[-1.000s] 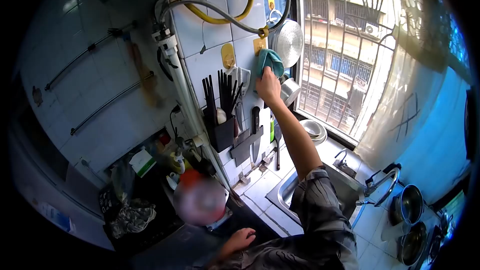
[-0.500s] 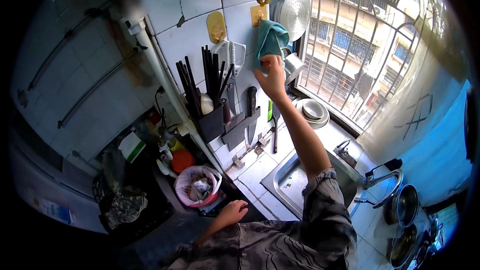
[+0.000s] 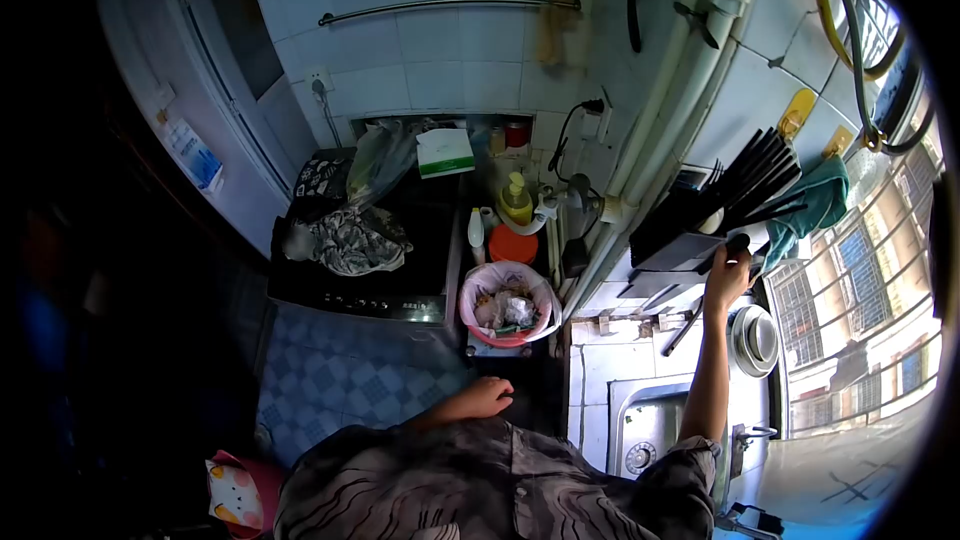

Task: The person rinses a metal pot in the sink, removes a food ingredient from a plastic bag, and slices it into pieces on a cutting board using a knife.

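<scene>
My right hand [image 3: 728, 278] is up at the tiled wall, its fingers closed at the black handle of a knife [image 3: 738, 244] beside the rack. A dark holder [image 3: 678, 252] full of black chopsticks [image 3: 765, 175] is just left of it. The teal cloth [image 3: 818, 202] hangs under a yellow hook to the right of that hand, apart from it. My left hand [image 3: 487, 397] is low in front of my body, fingers curled, with nothing visible in it, below the pink lined bin [image 3: 510, 306].
A sink [image 3: 625, 415] is below my right forearm, with stacked bowls [image 3: 753, 340] near the barred window. Pipes [image 3: 650, 140] run down the wall corner. The black stove [image 3: 400, 285] bears a crumpled cloth [image 3: 355, 240] and a tissue pack [image 3: 445, 153].
The view has swung left toward the stove. My right hand has let go of the teal cloth and moved down to the knife handle. My left hand stays low and curled.
</scene>
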A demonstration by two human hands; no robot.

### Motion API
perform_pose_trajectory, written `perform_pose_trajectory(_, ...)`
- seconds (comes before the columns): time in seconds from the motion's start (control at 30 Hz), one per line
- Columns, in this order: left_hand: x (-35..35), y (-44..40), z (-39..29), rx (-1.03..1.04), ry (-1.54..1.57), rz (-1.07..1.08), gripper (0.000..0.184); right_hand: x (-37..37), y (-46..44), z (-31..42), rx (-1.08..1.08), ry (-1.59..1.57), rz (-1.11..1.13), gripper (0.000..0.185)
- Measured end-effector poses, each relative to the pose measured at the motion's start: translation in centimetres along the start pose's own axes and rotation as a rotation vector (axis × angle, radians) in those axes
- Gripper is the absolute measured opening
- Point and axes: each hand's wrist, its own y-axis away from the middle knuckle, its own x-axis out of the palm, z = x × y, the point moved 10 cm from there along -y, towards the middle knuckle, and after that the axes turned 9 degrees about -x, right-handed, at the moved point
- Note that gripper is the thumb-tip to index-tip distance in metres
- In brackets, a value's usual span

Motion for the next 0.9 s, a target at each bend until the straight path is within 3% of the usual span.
perform_pose_trajectory(0.27, -2.9, 0.3, 5.6, -0.056, -0.031, 0.037, 0.029, 0.3, 0.1, -1.1, -0.058, 0.090, -0.037, 0.031)
perform_pose_trajectory(0.37, -4.1, -0.5, 5.8, -0.027, -0.045, -0.025, 0.029, -0.4, -0.8, -4.2, -0.029, -0.013, -0.167, 0.027)
perform_pose_trajectory(0.43, -5.2, -0.8, 4.9, -0.017, -0.048, -0.049, 0.029, -2.3, -3.1, -2.0, -0.039, -0.084, -0.199, 0.020)
perform_pose_trajectory(0.5, -5.9, -1.3, 4.4, -0.007, -0.061, -0.058, 0.029, -3.4, -4.4, 0.6, -0.288, 0.045, -0.318, 0.020)
perform_pose_trajectory(0.6, -5.3, -2.3, 4.1, 0.028, -0.085, -0.059, 0.029, -3.4, -4.2, 1.4, -0.149, 0.050, -0.215, 0.021)
perform_pose_trajectory(0.7, -4.7, -3.0, 3.2, 0.062, -0.072, -0.044, 0.030, -3.5, -3.6, 3.0, -0.177, -0.176, -0.142, 0.026)
perform_pose_trajectory(0.77, -3.6, -3.7, 3.8, 0.077, -0.034, 0.004, 0.032, -3.5, -3.3, 2.0, -0.159, 0.032, -0.138, 0.030)
perform_pose_trajectory(0.87, -3.1, -3.9, 2.9, 0.095, -0.059, 0.113, 0.034, -5.4, -4.0, 7.4, -0.276, 0.028, -0.167, 0.025)
perform_pose_trajectory(0.9, -3.5, -3.6, 2.5, 0.076, -0.060, 0.124, 0.036, -6.5, -4.6, 8.9, -0.211, -0.030, -0.171, 0.024)
